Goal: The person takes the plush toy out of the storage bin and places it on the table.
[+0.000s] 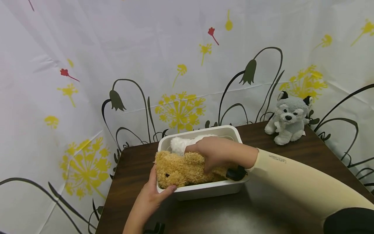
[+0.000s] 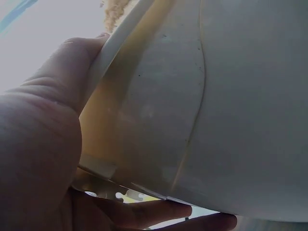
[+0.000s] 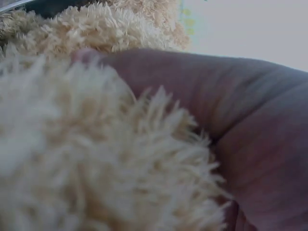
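A golden-brown plush bear lies on its side in a white plastic tub, its face toward the left front corner. My right hand grips the bear's body from above, the fingers sunk behind it. In the right wrist view the thumb presses into the shaggy fur. At the tub's left end my left hand holds the corner. Its thumb lies on the rim and other fingers reach around the outer wall. White fluffy plush shows behind the bear, partly hidden by my right hand.
A grey and white plush husky sits at the table's back right. The dark wood table backs onto a white curtain printed with flowers. A small black object shows at the bottom, near my left forearm.
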`<action>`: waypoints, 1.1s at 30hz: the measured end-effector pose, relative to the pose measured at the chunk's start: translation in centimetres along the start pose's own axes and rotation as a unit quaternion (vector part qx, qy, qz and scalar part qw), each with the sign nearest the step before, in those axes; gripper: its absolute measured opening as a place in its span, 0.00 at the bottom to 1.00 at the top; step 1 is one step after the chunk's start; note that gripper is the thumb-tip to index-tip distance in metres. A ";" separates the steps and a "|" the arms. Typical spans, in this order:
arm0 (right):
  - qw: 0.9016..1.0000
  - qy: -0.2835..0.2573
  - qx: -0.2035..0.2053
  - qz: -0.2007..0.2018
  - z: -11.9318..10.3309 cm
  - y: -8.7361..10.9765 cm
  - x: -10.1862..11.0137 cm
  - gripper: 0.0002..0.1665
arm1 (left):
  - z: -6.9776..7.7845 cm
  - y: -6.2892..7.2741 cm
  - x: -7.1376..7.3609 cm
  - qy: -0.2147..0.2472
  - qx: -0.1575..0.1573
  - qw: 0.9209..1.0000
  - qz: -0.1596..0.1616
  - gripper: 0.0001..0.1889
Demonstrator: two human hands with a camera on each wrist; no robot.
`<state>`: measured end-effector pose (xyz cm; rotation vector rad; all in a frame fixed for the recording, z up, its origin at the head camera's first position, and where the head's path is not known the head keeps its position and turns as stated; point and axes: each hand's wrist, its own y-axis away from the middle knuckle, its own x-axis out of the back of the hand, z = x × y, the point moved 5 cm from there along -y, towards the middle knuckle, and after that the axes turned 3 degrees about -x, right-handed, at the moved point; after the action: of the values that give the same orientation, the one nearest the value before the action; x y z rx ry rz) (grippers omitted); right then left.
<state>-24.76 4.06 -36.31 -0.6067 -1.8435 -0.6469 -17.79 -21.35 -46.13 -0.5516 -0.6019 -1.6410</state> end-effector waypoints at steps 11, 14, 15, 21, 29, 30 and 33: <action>0.993 -0.038 0.011 0.110 0.7 2.1 3.4 0.52 | 0.3 0.2 0.7 -0.003 0.000 1.000 -0.012 0.62; 0.988 -0.071 0.006 0.137 1.4 3.2 3.8 0.53 | 0.2 0.2 0.7 -0.019 0.010 1.000 -0.016 0.62; 0.986 -0.081 0.004 0.147 1.6 3.6 3.9 0.53 | 0.2 0.1 0.7 -0.023 0.012 1.000 -0.017 0.62; 0.957 -0.156 0.000 0.246 3.7 5.7 4.5 0.52 | 0.1 0.0 0.3 -0.026 0.013 1.000 -0.011 0.62; 0.879 -0.308 -0.014 0.365 6.9 9.0 4.0 0.45 | 0.1 0.2 0.2 -0.017 -0.005 1.000 0.003 0.62; 0.871 -0.316 -0.018 0.376 7.2 9.4 3.9 0.45 | 0.1 0.2 0.2 -0.017 -0.007 1.000 0.004 0.62; 0.845 -0.343 -0.033 0.409 7.9 10.8 3.6 0.45 | 0.1 0.2 0.0 -0.015 -0.012 1.000 0.005 0.61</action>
<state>-24.01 17.66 -33.79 -1.7109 -1.9224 0.1242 -17.63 -21.33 -46.03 -0.5970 -0.6017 -1.6355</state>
